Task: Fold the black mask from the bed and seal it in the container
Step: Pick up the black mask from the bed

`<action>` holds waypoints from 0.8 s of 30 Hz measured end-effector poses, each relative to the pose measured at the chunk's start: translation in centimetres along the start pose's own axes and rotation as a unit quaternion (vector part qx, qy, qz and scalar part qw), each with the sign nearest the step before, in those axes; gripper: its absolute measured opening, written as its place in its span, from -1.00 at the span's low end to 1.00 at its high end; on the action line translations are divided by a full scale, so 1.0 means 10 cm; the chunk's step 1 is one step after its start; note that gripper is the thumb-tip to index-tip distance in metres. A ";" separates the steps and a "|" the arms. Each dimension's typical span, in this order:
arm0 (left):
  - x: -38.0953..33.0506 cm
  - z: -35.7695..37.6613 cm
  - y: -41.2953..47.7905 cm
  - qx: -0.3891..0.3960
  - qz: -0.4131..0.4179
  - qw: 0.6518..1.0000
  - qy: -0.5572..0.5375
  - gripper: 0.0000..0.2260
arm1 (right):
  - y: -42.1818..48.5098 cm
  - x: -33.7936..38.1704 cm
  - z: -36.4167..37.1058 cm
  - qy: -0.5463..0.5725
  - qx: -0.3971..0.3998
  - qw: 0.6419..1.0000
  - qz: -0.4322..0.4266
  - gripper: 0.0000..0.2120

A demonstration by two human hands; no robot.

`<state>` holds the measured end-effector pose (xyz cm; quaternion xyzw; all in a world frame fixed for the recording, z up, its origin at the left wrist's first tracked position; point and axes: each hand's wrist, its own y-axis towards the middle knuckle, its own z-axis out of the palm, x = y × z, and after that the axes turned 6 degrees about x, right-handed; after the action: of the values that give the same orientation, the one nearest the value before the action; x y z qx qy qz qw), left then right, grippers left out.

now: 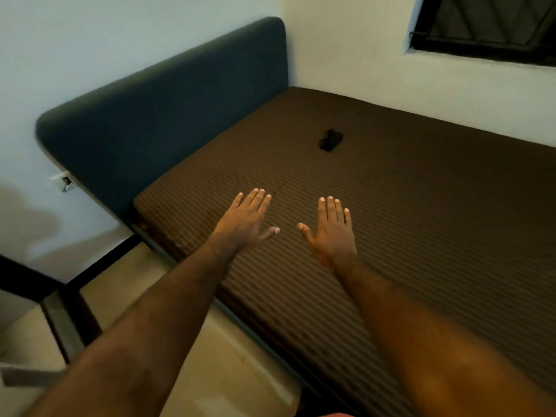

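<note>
The black mask (330,140) lies on your bed (421,206), out toward the middle of the mattress and nearer the headboard (168,115) than the far wall. It is a small, dark, crumpled lump, bunched rather than spread flat, with what looks like a thin loop trailing at its lower left edge. It rests alone on the brown ribbed cover, well apart from both your hands.

Your left hand (246,219) stretches out over the near corner of the bed, palm down, fingers straight and close together, thumb splayed toward the other hand; it grips nothing. Your right hand (332,228) is beside it, also palm down with fingers extended and slightly fanned, thumb pointing inward, empty as well. Whether either palm touches the cover or floats just above it cannot be told.

The mask is too small and too dark for its folds, straps or shape to read clearly. A dark window (487,25) at the upper right is cut off by the frame, and the bed's far right side runs out of view.
</note>
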<state>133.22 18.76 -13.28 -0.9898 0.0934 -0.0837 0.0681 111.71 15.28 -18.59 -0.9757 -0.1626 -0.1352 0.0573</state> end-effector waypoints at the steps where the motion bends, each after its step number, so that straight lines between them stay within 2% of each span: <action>1: 0.08 -0.02 0.12 0.005 0.005 1.000 -0.001 -0.25 | 0.11 0.03 -0.03 0.002 0.002 1.000 0.005 -0.20; 11: 0.95 -0.01 1.29 -0.010 0.084 0.996 0.010 -0.25 | 1.15 0.39 -0.07 -0.017 -0.038 0.995 0.090 -0.20; 20: 2.10 -0.01 1.94 -0.028 0.179 0.983 0.003 -0.25 | 1.94 1.25 0.05 -0.003 -0.046 0.978 0.203 -0.21; 24: 2.37 0.01 2.15 -0.025 0.212 0.977 0.002 -0.27 | 2.22 1.59 0.14 0.020 -0.054 0.969 0.238 -0.22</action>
<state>152.44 -6.76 -13.01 -0.9488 0.3031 -0.0667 0.0595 133.92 -0.56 -16.93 -0.9850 0.0834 -0.1461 0.0383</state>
